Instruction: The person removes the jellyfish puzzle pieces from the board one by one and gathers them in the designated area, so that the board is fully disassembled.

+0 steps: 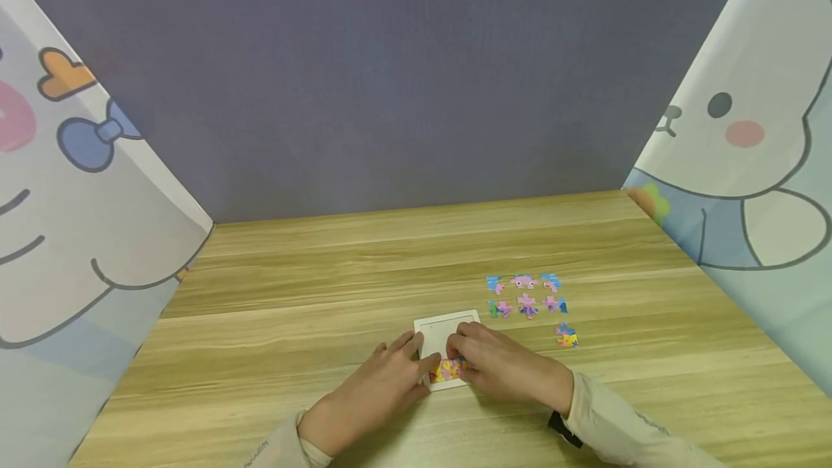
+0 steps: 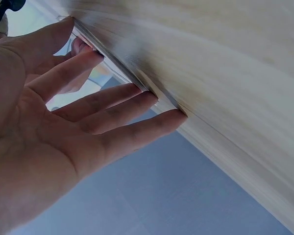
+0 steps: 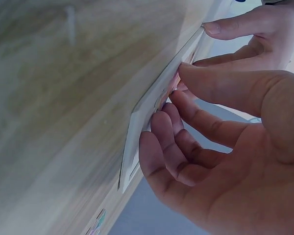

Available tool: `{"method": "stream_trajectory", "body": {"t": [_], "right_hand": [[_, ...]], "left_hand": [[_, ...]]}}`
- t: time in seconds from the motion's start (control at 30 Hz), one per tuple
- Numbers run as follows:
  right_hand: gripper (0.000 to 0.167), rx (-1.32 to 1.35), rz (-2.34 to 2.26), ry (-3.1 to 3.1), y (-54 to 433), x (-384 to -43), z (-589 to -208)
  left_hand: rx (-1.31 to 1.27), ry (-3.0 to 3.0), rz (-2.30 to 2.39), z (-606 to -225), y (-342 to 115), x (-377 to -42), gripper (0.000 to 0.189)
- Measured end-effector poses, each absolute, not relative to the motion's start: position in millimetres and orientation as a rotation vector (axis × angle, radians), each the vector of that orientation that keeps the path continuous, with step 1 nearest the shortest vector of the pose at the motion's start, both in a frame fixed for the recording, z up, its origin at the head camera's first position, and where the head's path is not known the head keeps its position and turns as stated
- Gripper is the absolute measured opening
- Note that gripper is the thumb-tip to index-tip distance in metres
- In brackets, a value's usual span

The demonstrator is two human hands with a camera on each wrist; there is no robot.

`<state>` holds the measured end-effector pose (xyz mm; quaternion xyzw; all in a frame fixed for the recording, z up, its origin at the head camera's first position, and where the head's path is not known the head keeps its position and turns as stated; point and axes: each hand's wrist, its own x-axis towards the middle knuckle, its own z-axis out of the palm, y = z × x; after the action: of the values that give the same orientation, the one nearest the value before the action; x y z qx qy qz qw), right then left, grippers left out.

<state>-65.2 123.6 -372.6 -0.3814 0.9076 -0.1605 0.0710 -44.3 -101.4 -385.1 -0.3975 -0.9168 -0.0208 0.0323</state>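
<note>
A white puzzle tray (image 1: 445, 326) lies flat on the wooden table. Yellow and pink puzzle pieces (image 1: 445, 371) sit along its near edge, partly covered by fingers. My left hand (image 1: 380, 386) rests against the tray's left side, fingers spread and fairly straight, one fingertip by the pieces. In the left wrist view its fingertips (image 2: 174, 117) touch the tray and the table. My right hand (image 1: 497, 363) reaches over the tray's right side with curled fingers. Its thumb and index finger pinch a puzzle piece (image 3: 176, 81) low in the tray, mostly hidden.
Several loose puzzle pieces (image 1: 526, 303) with pink and blue parts lie in two rows right of the tray. One yellow and blue piece (image 1: 567, 336) lies nearer me. A grey panel (image 1: 416, 85) closes the back, and cartoon-printed panels (image 1: 747, 114) flank the table.
</note>
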Motion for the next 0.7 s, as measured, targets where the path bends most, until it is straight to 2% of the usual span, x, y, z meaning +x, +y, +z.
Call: {"method": "stream_trajectory", "body": {"t": [0.7], "right_hand": [[0.023, -1.167, -0.465, 2.768, 122.6, -66.8, -373.4]], "left_hand": [[-1.231, -2.812, -0.111, -385.4, -103.3, -43.1, 0.039]]}}
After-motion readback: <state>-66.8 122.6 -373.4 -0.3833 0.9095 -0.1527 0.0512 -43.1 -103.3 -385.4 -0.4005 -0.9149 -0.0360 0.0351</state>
